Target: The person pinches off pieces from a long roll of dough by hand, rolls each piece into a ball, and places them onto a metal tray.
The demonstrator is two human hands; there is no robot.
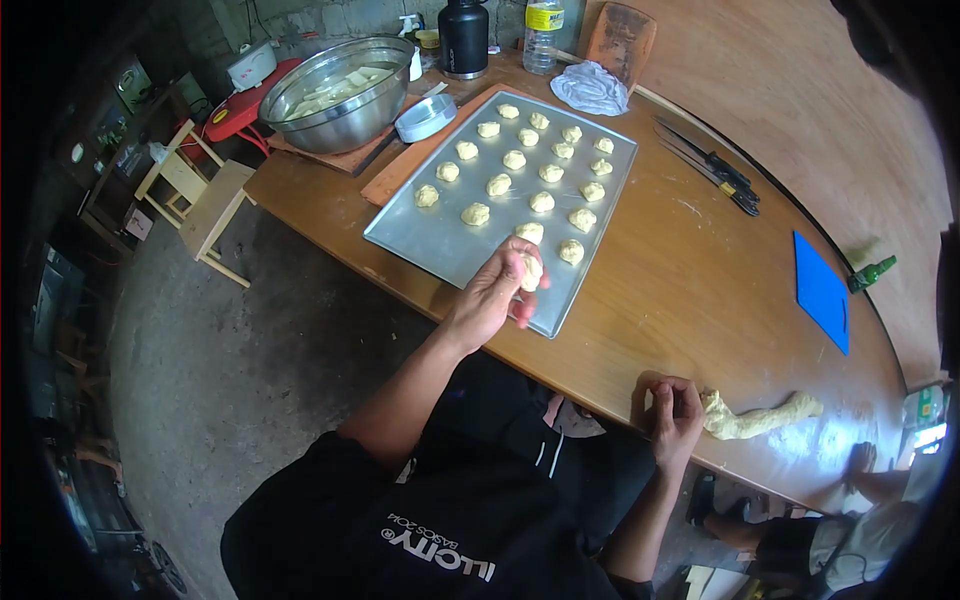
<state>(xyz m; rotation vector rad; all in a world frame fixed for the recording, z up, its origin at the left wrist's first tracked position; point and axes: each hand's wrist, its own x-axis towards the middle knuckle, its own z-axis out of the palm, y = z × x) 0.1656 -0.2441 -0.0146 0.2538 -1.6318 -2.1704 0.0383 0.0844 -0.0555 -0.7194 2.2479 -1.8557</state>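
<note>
My left hand (498,290) is closed around a small dough ball (531,272), held over the near end of a metal baking tray (440,255). Several pale dough balls (541,202) sit spaced in rows on that tray. Close to the table's front edge, my right hand (676,415) has its thumb and fingers curled together; whether anything is between them I cannot make out. Just to the right of this hand lies a long, uneven rope of dough (765,415) on the wooden table (660,270), its near end right by the hand.
A large steel bowl (340,95) with pale pieces inside stands at the back left, beside a round metal tin (426,118). A black flask (463,38), a plastic bottle (542,38), knives (715,165) and a blue board (822,290) are farther off. Another person (850,540) is at lower right.
</note>
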